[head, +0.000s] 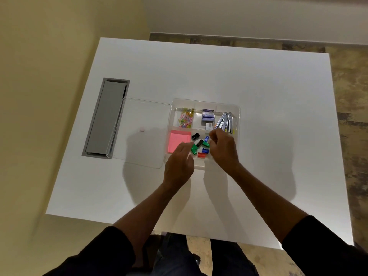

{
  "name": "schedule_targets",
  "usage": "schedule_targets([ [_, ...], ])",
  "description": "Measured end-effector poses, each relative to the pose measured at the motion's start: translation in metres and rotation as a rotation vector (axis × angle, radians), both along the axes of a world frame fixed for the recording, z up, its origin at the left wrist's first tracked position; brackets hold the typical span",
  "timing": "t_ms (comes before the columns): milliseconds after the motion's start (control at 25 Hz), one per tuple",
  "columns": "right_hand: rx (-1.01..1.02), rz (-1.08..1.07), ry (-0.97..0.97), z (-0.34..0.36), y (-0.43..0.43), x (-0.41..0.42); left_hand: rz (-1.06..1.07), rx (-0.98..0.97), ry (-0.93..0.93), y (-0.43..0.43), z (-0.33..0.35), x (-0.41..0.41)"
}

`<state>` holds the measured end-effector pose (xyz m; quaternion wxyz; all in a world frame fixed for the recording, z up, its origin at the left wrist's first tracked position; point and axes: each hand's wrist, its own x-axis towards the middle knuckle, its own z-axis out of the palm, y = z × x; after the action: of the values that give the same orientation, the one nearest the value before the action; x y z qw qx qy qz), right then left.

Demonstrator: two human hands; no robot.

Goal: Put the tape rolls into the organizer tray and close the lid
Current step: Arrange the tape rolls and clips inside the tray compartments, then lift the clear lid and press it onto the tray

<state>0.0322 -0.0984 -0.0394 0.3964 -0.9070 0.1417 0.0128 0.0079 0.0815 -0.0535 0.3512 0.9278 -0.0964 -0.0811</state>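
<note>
A clear organizer tray [205, 101] with several compartments sits mid-table. Its clear lid [143, 116] lies flat on the table just to its left. The near middle compartment holds small green [194, 149], black [195, 136], blue [204, 150] and red [201, 155] pieces; I cannot tell whether they are tape rolls. My left hand [179, 166] hovers over the tray's near left corner, fingers extended beside the green piece. My right hand [223, 148] covers the near right compartment with fingers curled inward; what is under it is hidden.
The tray also holds pink sticky notes [179, 139], coloured paper clips [186, 119], staple boxes [208, 116] and metal tools [226, 121]. A grey cable hatch [106, 118] is set into the table at the left, partly under the lid. The table's near edge is close to my body.
</note>
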Motion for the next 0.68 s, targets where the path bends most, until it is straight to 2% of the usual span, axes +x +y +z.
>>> schedule_targets([
  [160,0.047,0.193,-0.085,0.006,0.082,-0.002,0.279,-0.030,-0.003,0.064,-0.005,0.009],
  [280,0.065,0.298,-0.095,-0.004,0.141,-0.006,0.512,-0.059,0.216,0.116,-0.011,0.019],
  [360,0.045,0.366,-0.037,-0.016,0.171,-0.008,0.696,-0.117,0.385,0.151,-0.019,0.027],
  [480,-0.086,0.534,0.067,-0.037,0.201,-0.014,0.916,-0.192,0.460,0.196,-0.027,0.038],
  [560,-0.193,0.607,0.091,-0.049,0.211,-0.016,0.886,-0.124,0.421,0.220,-0.028,0.045],
  [680,-0.242,0.602,0.148,-0.059,0.218,-0.015,0.715,-0.023,0.416,0.247,-0.031,0.062],
])
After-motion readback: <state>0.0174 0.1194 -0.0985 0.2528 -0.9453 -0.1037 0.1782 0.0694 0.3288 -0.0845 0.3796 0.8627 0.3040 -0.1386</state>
